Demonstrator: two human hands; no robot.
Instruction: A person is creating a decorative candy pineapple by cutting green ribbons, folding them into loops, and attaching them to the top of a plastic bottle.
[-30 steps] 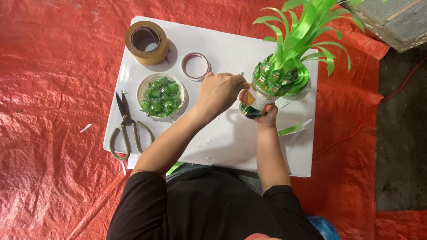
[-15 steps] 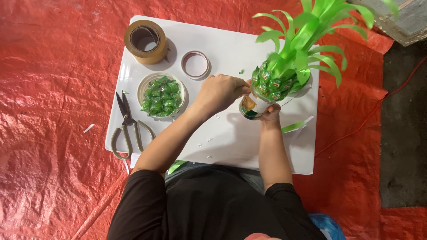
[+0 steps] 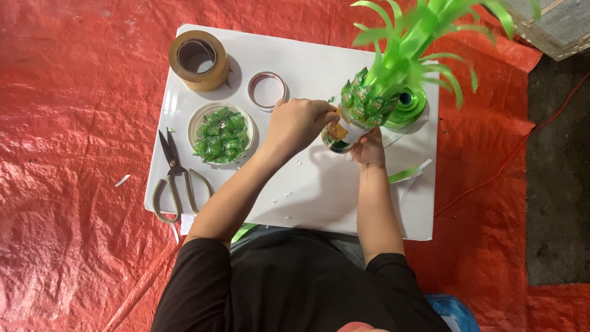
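My right hand [image 3: 370,147] grips the bottle [image 3: 342,133] base, fingers wrapped shut, frame centre on the white tabletop [image 3: 319,190]. My left hand [image 3: 295,122] pinches at its candy-covered side [image 3: 364,101], fingers curled. Candy bowl [image 3: 220,134] and scissors [image 3: 175,178] left; tape roll [image 3: 199,59] upper left.
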